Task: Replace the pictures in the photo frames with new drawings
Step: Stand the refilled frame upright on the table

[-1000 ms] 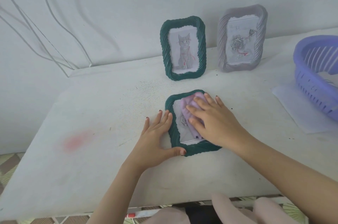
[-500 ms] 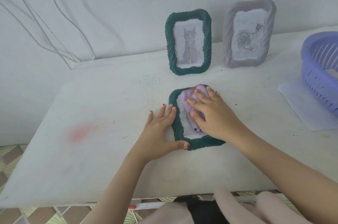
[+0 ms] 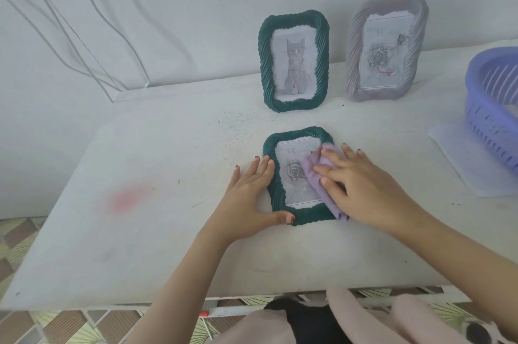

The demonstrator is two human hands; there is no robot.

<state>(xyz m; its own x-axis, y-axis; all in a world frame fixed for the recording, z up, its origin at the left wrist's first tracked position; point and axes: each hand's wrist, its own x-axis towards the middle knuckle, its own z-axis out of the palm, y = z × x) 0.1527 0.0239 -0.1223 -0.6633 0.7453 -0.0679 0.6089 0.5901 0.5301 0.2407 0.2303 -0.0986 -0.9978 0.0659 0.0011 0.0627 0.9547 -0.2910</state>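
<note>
A dark green frame (image 3: pixel 291 133) lies flat on the white table (image 3: pixel 157 164), with a grey rose drawing behind its glass. My left hand (image 3: pixel 246 195) rests flat on the table against the frame's left edge, thumb along its lower rim. My right hand (image 3: pixel 361 186) presses a folded purple cloth (image 3: pixel 316 172) onto the right half of the glass with straight fingers. Behind, a second green frame (image 3: pixel 294 60) with a cat drawing and a grey-lilac frame (image 3: pixel 386 46) with a rose drawing stand upright against the wall.
A purple slotted basket (image 3: pixel 490 108) sits at the right edge on a white sheet of paper (image 3: pixel 471 164). White cables (image 3: pixel 84 35) hang down the wall at the left. A pink stain (image 3: pixel 126 197) marks the table's left part.
My right hand has slid the purple cloth from the glass's upper middle to its right side, uncovering the rose drawing. The left hand stays at the frame's left edge.
</note>
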